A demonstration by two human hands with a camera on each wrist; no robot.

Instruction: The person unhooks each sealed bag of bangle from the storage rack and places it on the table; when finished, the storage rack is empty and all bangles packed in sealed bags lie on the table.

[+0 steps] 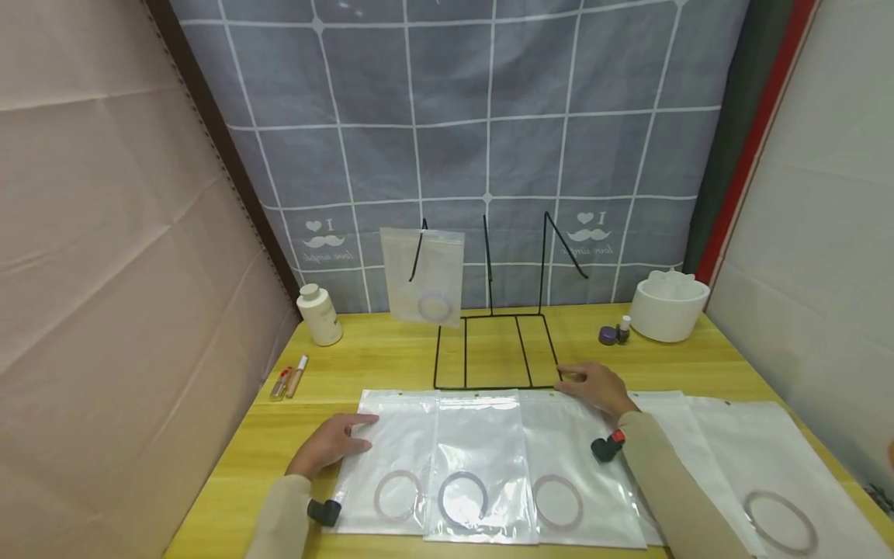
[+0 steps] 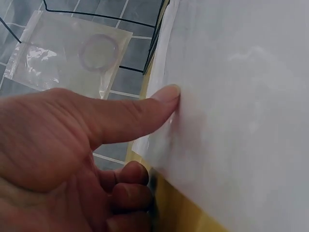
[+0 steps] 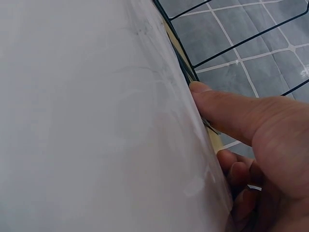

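Several white, clear-fronted zip bags lie side by side, each showing a ring outline. My left hand (image 1: 331, 442) is at the side edge of the leftmost bag (image 1: 396, 462), its thumb touching the plastic in the left wrist view. Behind the row stands a black wire rack (image 1: 482, 388) with upright prongs; one bag (image 1: 440, 272) hangs on its left prong. Index finger and thumb of my right hand (image 1: 597, 388) reach the rack's front right corner, above the third bag (image 1: 569, 466). In the right wrist view, that thumb sits right at a bag's edge.
On the left are a white bottle (image 1: 320, 314) and two small tubes (image 1: 289, 380). A white round container (image 1: 668, 305) stands at the back right, beside a dark jar (image 1: 608, 335) and a small bottle (image 1: 624, 330). More bags (image 1: 789, 466) lie right of my right arm.
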